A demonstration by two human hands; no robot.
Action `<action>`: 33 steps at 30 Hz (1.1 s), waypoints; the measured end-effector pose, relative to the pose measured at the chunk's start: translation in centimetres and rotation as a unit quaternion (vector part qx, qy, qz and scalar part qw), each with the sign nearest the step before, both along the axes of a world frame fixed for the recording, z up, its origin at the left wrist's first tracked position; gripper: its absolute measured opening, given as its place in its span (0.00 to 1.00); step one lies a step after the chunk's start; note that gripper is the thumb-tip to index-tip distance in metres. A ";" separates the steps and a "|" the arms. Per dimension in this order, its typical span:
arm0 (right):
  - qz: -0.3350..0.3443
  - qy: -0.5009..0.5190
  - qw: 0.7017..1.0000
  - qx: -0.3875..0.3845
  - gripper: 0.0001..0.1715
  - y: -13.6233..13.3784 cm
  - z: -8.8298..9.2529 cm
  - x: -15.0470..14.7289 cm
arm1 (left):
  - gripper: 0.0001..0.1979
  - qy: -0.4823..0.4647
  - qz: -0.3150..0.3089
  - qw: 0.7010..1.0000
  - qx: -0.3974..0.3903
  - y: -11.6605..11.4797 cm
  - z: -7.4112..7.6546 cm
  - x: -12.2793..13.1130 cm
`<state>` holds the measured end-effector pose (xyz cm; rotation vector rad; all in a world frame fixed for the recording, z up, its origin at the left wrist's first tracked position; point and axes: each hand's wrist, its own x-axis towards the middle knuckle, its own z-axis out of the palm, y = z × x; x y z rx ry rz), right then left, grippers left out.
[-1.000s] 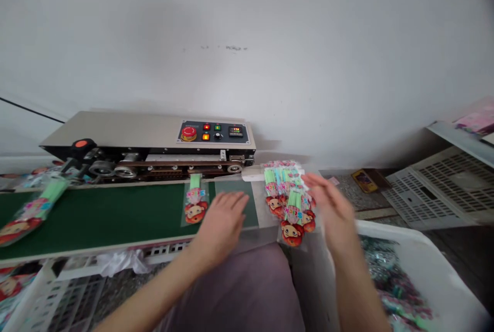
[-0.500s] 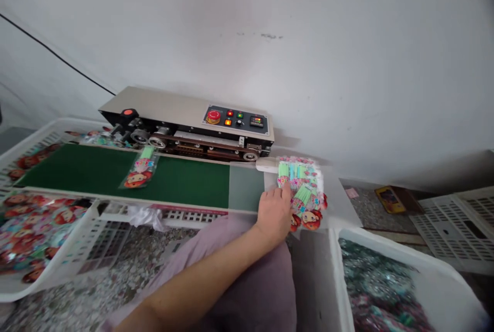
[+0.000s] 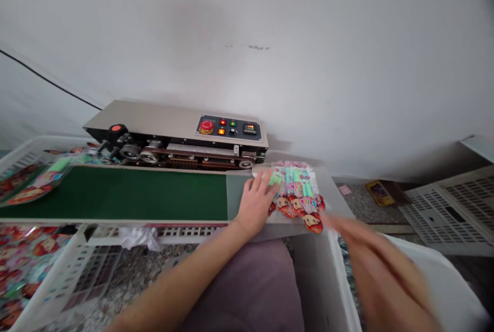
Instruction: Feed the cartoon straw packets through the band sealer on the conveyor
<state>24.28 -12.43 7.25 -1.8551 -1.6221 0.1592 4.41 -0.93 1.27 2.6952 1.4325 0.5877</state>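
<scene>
My left hand (image 3: 254,202) is over the left side of a pile of clear packets (image 3: 294,188) on the pale right end of the work surface. Its fingers are spread, the tips touching the left packets of the pile. The packets show green and blue sticks and red-haired cartoon heads. My right hand (image 3: 358,231) comes in from the right, its fingers near the lowest packet head; motion blur hides whether it grips anything. A single packet (image 3: 42,185) lies at the left end of the green conveyor belt (image 3: 154,193).
Behind the belt stands a band sealing machine (image 3: 154,121) with lit buttons and a red stop knob (image 3: 206,126). White baskets of packets (image 3: 38,270) flank the belt's left end. A white bin (image 3: 343,275) sits low at right, near a crate (image 3: 451,211).
The packet on the belt has travelled left to its end. My left hand has shifted left with fingers more spread. My right hand has come into view. The view has tilted slightly.
</scene>
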 end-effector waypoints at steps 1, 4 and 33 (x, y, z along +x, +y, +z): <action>0.010 -0.010 1.000 0.008 0.33 0.7 -1.0 -0.1 | 0.25 0.024 -0.060 0.998 0.007 0.5 -0.2 -0.5; 0.021 -0.098 0.995 0.016 0.36 3.1 -4.6 -0.4 | 0.26 0.071 -0.145 0.987 -0.005 1.7 -0.6 -1.9; 0.068 -0.208 0.972 -0.083 0.32 7.7 -6.4 -12.1 | 0.23 0.059 0.064 0.996 -0.023 -0.8 1.0 -8.8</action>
